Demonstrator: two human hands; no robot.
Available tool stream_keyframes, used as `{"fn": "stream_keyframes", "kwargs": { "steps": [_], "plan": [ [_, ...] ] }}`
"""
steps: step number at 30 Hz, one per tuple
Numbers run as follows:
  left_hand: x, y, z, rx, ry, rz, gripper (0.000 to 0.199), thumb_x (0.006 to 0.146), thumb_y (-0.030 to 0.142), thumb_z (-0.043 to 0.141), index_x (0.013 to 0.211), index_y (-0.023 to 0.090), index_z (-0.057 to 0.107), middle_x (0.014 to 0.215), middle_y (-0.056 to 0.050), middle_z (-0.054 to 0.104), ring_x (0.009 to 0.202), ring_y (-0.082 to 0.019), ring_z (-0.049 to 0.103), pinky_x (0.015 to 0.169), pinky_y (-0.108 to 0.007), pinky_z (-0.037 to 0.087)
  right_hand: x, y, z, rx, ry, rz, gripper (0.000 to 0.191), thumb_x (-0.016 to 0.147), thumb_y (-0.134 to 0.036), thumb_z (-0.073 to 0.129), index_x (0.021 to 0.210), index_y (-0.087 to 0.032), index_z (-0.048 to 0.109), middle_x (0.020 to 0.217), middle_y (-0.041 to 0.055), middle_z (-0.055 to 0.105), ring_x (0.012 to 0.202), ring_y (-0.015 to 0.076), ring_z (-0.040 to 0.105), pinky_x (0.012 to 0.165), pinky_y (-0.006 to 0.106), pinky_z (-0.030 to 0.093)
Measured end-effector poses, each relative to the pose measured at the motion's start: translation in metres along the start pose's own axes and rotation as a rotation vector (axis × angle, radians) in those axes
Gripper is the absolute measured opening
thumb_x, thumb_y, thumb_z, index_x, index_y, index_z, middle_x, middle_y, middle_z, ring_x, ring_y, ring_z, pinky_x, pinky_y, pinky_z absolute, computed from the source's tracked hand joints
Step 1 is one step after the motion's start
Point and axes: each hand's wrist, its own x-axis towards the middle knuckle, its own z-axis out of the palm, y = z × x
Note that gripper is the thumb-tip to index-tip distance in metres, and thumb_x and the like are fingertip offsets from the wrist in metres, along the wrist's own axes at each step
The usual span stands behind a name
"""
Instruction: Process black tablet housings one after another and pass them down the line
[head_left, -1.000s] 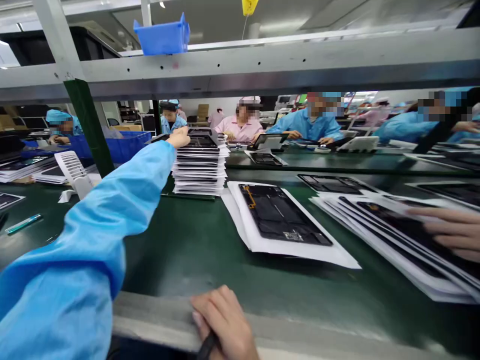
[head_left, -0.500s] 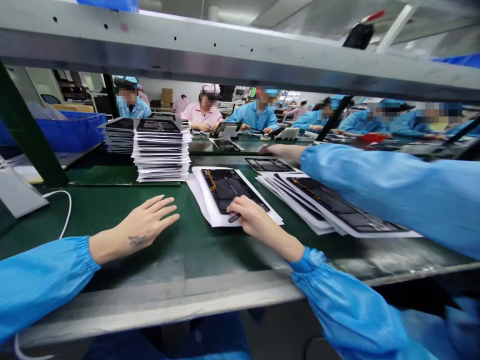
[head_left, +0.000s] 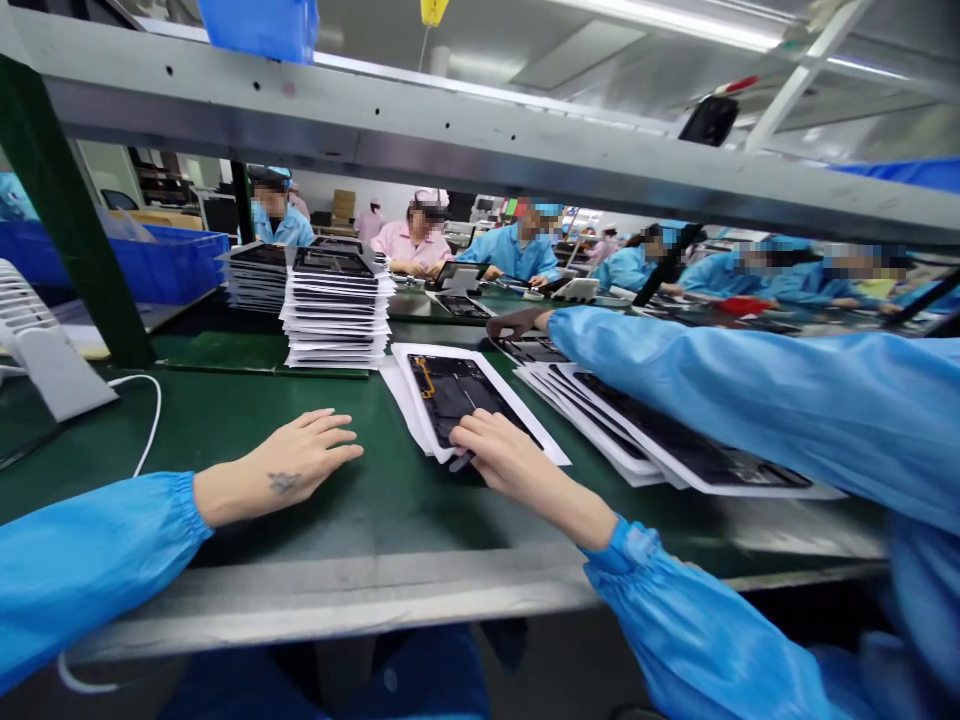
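A black tablet back housing [head_left: 450,385] with an orange flex cable on its left side lies on white sheets [head_left: 517,400] in front of me. At its near edge, my right hand [head_left: 495,445] pinches a small dark flat stick [head_left: 460,462]. The stick's tip pokes out beneath my fingers, and the rest is hidden. To the left of the sheets, my left hand [head_left: 304,460] hovers palm down over the green bench [head_left: 352,520]. Its fingers are stretched out and it holds nothing.
A co-worker's sleeve [head_left: 720,390] reaches in from the right, across more housings on paper [head_left: 607,440]. Behind left rise tall stacks of housings and white sheets [head_left: 337,320]. A metal shelf beam [head_left: 450,130] crosses above. A white stand [head_left: 64,360] with a cable is at left.
The co-worker's hand has moved left and nearer, onto the rear housing. My right hand stays at the housing's near edge with the stick. The whole view has shifted slightly.
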Motion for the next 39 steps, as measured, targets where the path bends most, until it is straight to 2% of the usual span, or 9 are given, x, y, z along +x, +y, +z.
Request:
{"fn": "stream_keyframes", "kwargs": {
  "steps": [5, 10, 16, 19, 22, 25, 28, 32, 39],
  "plan": [
    [0.063, 0.019, 0.015, -0.501, 0.024, -0.153, 0.052, 0.107, 0.047, 0.03, 0.126, 0.011, 0.062, 0.108, -0.019, 0.075, 0.095, -0.025, 0.076, 0.088, -0.04, 0.06, 0.01, -0.007, -0.013, 0.057, 0.237, 0.061, 0.019, 0.097, -0.007, 0.044, 0.09, -0.021, 0.055, 0.083, 0.0026, 0.055, 0.078, 0.0165, 0.054, 0.069, 0.029, 0.045],
    [0.104, 0.036, 0.027, -0.822, 0.119, -0.244, 0.046, 0.102, 0.05, 0.041, 0.117, 0.012, 0.061, 0.102, -0.015, 0.075, 0.089, -0.023, 0.075, 0.073, -0.031, 0.06, 0.003, -0.066, 0.0, 0.086, 0.241, -0.025, 0.024, 0.1, -0.009, 0.042, 0.093, -0.019, 0.063, 0.086, 0.0055, 0.061, 0.079, 0.018, 0.054, 0.07, 0.032, 0.046],
    [0.006, 0.04, 0.014, -0.882, 0.298, -0.433, 0.045, 0.083, 0.045, 0.067, 0.115, 0.015, 0.06, 0.114, -0.009, 0.071, 0.106, -0.026, 0.067, 0.086, -0.033, 0.056, -0.042, -0.124, 0.003, 0.352, 0.4, 0.083, 0.052, 0.107, -0.051, 0.028, 0.123, -0.024, 0.07, 0.105, 0.0099, 0.066, 0.098, 0.0241, 0.061, 0.08, 0.04, 0.052],
    [-0.046, 0.034, 0.006, -0.904, 0.307, -0.641, 0.053, 0.08, 0.048, 0.071, 0.121, 0.017, 0.058, 0.098, -0.005, 0.072, 0.092, -0.025, 0.07, 0.08, -0.035, 0.056, -0.053, -0.139, 0.007, 0.603, 0.505, 0.261, 0.07, 0.104, -0.061, 0.017, 0.1, -0.028, 0.078, 0.082, 0.0062, 0.064, 0.083, 0.0222, 0.059, 0.07, 0.038, 0.049],
    [-0.072, 0.027, 0.006, -0.854, 0.298, -0.753, 0.058, 0.081, 0.049, 0.069, 0.126, 0.015, 0.057, 0.087, -0.003, 0.071, 0.08, -0.023, 0.07, 0.07, -0.031, 0.056, -0.045, -0.157, 0.02, 0.932, 0.547, 0.344, 0.05, 0.106, -0.052, 0.038, 0.089, -0.026, 0.076, 0.063, 0.0014, 0.056, 0.062, 0.0173, 0.052, 0.055, 0.033, 0.041],
    [-0.085, 0.017, 0.004, -0.717, 0.144, -0.705, 0.072, 0.091, 0.048, 0.059, 0.152, 0.015, 0.036, 0.081, -0.001, 0.07, 0.062, -0.018, 0.066, 0.057, -0.026, 0.05, -0.031, -0.177, 0.035, 0.962, 0.486, 0.281, 0.013, 0.098, -0.03, 0.063, 0.101, -0.025, 0.075, 0.072, 0.0018, 0.065, 0.067, 0.0189, 0.062, 0.06, 0.035, 0.048],
    [-0.1, 0.012, -0.003, -0.269, 0.061, -0.572, 0.076, 0.101, 0.041, 0.047, 0.163, 0.02, 0.008, 0.079, 0.0, 0.067, 0.058, -0.016, 0.063, 0.059, -0.025, 0.048, -0.021, -0.194, 0.048, 0.824, 0.296, 0.171, 0.026, 0.093, -0.014, 0.067, 0.116, -0.025, 0.072, 0.092, 0.0047, 0.075, 0.084, 0.0229, 0.071, 0.074, 0.04, 0.056],
    [-0.119, 0.019, -0.006, 0.281, 0.1, -0.335, 0.041, 0.107, 0.029, 0.038, 0.146, 0.022, 0.047, 0.103, -0.007, 0.067, 0.089, -0.021, 0.066, 0.073, -0.03, 0.049, -0.014, -0.207, 0.062, 0.682, 0.183, 0.082, 0.036, 0.093, -0.008, 0.063, 0.123, -0.025, 0.068, 0.099, 0.005, 0.076, 0.091, 0.0217, 0.071, 0.083, 0.039, 0.059],
    [-0.107, 0.023, -0.005, 0.181, -0.082, -0.002, 0.02, 0.102, 0.012, 0.04, 0.103, 0.018, 0.059, 0.107, -0.008, 0.059, 0.092, -0.02, 0.053, 0.074, -0.03, 0.047, -0.009, -0.208, 0.074, 0.682, 0.292, 0.133, 0.035, 0.091, 0.0, 0.059, 0.117, -0.021, 0.068, 0.097, 0.0063, 0.073, 0.091, 0.0211, 0.068, 0.08, 0.038, 0.057]
  ]
}}
